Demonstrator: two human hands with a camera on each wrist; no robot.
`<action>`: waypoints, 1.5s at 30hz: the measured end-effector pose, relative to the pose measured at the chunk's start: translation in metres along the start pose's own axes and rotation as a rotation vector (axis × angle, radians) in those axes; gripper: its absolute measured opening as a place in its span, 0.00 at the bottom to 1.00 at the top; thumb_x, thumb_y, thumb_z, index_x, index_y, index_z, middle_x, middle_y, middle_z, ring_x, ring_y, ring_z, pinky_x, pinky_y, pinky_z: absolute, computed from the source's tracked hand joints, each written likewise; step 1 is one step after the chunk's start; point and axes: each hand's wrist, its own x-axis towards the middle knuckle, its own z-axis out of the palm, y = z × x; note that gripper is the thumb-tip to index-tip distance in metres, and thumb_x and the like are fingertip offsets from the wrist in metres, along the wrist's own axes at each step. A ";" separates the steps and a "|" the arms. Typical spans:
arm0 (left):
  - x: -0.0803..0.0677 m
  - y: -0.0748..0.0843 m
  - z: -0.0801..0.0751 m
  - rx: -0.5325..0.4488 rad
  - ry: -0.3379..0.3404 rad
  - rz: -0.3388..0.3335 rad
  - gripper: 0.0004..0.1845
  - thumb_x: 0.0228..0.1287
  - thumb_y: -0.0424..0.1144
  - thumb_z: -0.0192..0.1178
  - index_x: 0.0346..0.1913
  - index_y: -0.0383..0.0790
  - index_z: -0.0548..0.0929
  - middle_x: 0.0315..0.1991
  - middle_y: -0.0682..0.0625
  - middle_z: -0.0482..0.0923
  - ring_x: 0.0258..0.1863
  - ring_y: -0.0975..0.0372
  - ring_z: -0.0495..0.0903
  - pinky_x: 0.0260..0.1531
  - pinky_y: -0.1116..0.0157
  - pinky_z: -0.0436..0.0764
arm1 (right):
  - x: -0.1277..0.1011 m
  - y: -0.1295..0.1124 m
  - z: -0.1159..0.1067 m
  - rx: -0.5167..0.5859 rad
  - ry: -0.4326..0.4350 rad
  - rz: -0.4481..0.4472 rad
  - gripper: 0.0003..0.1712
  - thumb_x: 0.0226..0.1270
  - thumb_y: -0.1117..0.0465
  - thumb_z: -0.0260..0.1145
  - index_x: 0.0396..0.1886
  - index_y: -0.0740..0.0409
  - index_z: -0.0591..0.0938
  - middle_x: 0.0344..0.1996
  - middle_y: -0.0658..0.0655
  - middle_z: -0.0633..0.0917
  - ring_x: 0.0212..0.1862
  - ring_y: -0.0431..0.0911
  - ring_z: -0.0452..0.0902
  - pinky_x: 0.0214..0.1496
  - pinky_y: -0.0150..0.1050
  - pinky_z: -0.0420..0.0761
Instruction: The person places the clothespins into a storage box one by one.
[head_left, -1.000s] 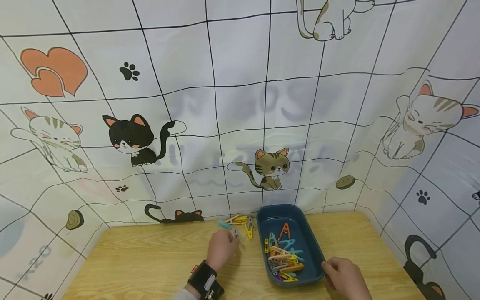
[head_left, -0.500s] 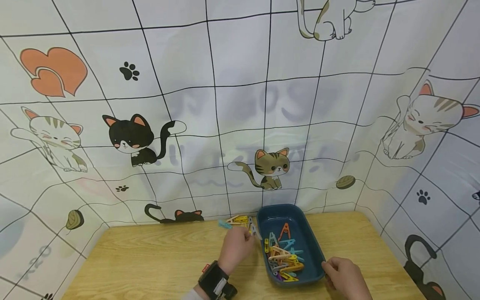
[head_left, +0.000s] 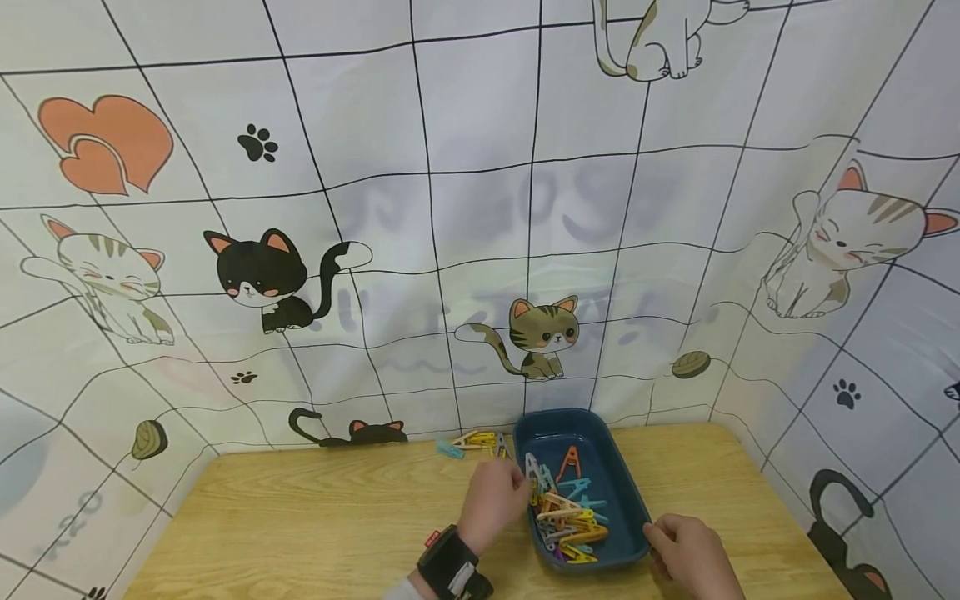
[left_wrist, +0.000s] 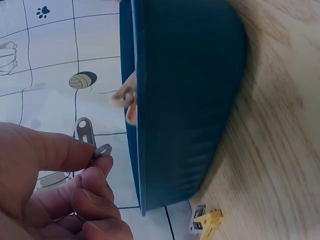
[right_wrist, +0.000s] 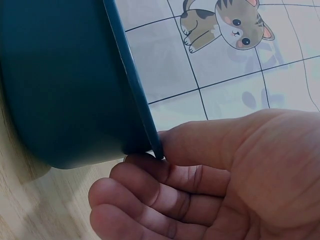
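Pinched grey clothespin [head_left: 531, 467] over tray rim [head_left: 525, 487]

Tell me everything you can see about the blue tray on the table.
The blue tray is a dark teal, oblong dish with rounded corners and raised walls, plastic by the look of it. It sits flat on the wooden table near the back curtain. A heap of coloured clothespins lies inside. The right hand holds its near corner; the left hand holds a grey clothespin over its left rim.

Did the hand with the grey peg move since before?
Yes. The left hand moved right with the grey peg, away from the loose pegs to the blue tray.
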 end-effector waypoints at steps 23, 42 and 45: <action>-0.003 -0.003 0.006 0.047 0.004 -0.011 0.20 0.64 0.30 0.67 0.15 0.45 0.75 0.12 0.61 0.65 0.12 0.70 0.63 0.15 0.71 0.61 | 0.000 0.000 -0.001 -0.001 -0.013 0.016 0.17 0.75 0.63 0.61 0.22 0.58 0.79 0.17 0.49 0.78 0.25 0.45 0.71 0.32 0.40 0.73; 0.008 -0.035 -0.021 0.141 0.076 0.024 0.12 0.64 0.27 0.64 0.22 0.38 0.84 0.19 0.55 0.73 0.15 0.69 0.66 0.16 0.70 0.66 | 0.001 -0.001 0.000 -0.003 -0.009 0.012 0.18 0.75 0.62 0.61 0.21 0.57 0.78 0.17 0.49 0.77 0.24 0.45 0.70 0.32 0.40 0.71; 0.010 -0.043 -0.026 0.170 0.106 0.036 0.11 0.65 0.26 0.63 0.24 0.36 0.84 0.22 0.53 0.74 0.17 0.69 0.66 0.18 0.71 0.66 | 0.001 0.000 0.000 0.001 -0.009 0.012 0.18 0.75 0.62 0.61 0.22 0.58 0.79 0.17 0.49 0.77 0.24 0.45 0.71 0.32 0.40 0.72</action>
